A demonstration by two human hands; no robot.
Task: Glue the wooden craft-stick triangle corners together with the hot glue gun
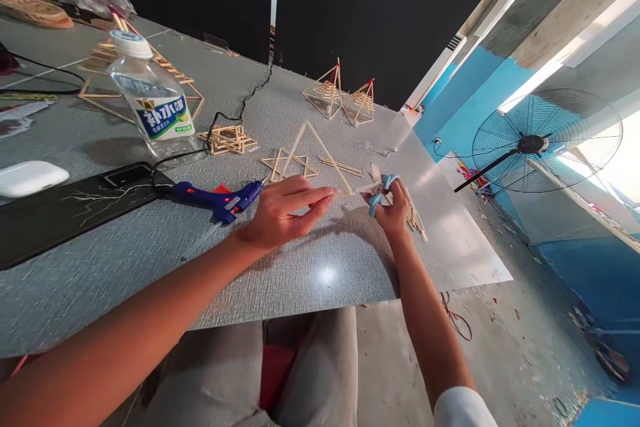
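Observation:
My left hand point(295, 208) pinches the lower side of a triangle of thin wooden sticks point(327, 155), holding it raised above the table. In my right hand point(393, 210) is a pair of scissors point(376, 188) with light blue handles; their blades spread around or beside the triangle's right corner, I cannot tell which. A blue glue gun point(220, 200) lies left of my left hand. Behind the triangle a flat stick star point(290, 163) rests on the table, with a few loose sticks point(341, 165) beside it. More sticks point(416, 221) lie partly hidden behind my right hand.
A plastic bottle point(153, 100) stands at the left, near a phone point(75, 210) and a white case point(31, 178). Stick constructions point(325, 90) stand at the back, and a stacked stick star point(227, 139) sits mid-table. A black cable point(243, 107) crosses the tabletop. A fan point(533, 143) is at right.

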